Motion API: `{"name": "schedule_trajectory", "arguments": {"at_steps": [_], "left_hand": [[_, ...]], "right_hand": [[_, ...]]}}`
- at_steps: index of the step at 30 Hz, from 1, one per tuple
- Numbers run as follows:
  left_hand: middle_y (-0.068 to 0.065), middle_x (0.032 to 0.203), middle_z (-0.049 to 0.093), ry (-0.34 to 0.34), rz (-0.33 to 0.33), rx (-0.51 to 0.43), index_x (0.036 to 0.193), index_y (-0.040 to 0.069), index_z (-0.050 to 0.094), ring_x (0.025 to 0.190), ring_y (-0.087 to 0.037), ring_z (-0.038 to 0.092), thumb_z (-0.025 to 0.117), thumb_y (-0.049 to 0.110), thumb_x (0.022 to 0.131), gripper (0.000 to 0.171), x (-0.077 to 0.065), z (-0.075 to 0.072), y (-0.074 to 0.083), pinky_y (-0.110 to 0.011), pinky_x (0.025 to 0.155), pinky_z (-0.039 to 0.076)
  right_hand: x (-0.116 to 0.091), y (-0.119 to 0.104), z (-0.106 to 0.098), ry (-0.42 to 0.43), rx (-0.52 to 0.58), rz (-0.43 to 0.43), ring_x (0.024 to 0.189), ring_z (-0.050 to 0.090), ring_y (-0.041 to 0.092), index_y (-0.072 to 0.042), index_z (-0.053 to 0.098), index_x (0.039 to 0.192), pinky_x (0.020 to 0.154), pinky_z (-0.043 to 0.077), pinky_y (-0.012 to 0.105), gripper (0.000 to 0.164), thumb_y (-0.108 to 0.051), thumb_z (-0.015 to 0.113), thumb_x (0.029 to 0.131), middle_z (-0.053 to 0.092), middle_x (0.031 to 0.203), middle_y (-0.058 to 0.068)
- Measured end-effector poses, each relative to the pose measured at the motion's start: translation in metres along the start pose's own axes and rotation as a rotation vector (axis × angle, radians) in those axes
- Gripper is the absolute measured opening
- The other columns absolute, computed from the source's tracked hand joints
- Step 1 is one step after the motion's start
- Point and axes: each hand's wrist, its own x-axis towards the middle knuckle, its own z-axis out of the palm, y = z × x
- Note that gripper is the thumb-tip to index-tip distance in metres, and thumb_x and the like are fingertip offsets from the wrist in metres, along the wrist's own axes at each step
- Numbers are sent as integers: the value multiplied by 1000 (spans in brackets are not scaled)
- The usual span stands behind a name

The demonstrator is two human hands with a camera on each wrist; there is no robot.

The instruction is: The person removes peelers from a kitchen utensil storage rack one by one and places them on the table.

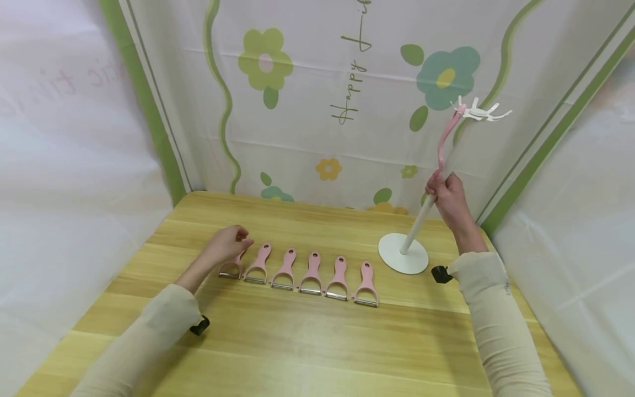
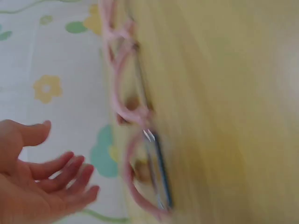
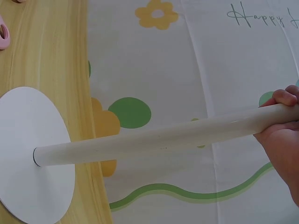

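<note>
My right hand [image 1: 448, 201] grips the white pole of a stand [image 1: 416, 225] high up, just under its bent pink neck [image 1: 443, 143]. White hooks [image 1: 478, 112] spread out at the stand's top, and its round base [image 3: 32, 186] is on the table. Several pink Y-shaped peelers [image 1: 313, 270] lie in a slanting row, handles toward the back and blades toward me. Over the leftmost peeler [image 1: 230, 270] hovers my left hand [image 1: 227, 243], hiding part of its handle. In the left wrist view that hand's fingers [image 2: 70, 170] are spread, holding nothing.
The wooden table [image 1: 297, 353] meets a white printed curtain [image 1: 307, 110] along its back edge. More white sheeting [image 1: 74, 165] hangs at the left and right sides. The stand's base is to the right of the rightmost peeler [image 1: 366, 286].
</note>
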Motion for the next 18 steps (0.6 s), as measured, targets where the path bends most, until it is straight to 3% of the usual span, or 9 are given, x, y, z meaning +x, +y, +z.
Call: {"name": "schedule_trajectory", "arguments": {"at_steps": [5, 9, 18], "left_hand": [[-27, 129, 61, 32, 110, -126, 132, -7, 54, 121, -42, 58, 60, 22, 101, 43, 7, 7, 24, -55, 105, 47], [-26, 131, 61, 34, 151, -203, 131, -5, 55, 122, -40, 59, 61, 20, 100, 41, 13, 11, 42, -52, 106, 48], [-22, 134, 60, 36, 224, -276, 135, -4, 53, 126, -37, 58, 61, 20, 100, 43, 27, 14, 77, -48, 109, 47]], "right_hand": [[0, -2, 1, 8, -22, 18, 70, 37, 11, -8, 43, 94, 65, 39, 20, 12, -13, 46, 105, 43, 78, -2], [0, -2, 2, 10, -46, 34, 70, 38, 11, -8, 43, 95, 66, 40, 21, 12, -13, 47, 105, 43, 78, -2], [1, -1, 1, 12, 6, 27, 69, 37, 10, -7, 42, 95, 64, 39, 20, 15, -16, 47, 105, 42, 77, -3]]}}
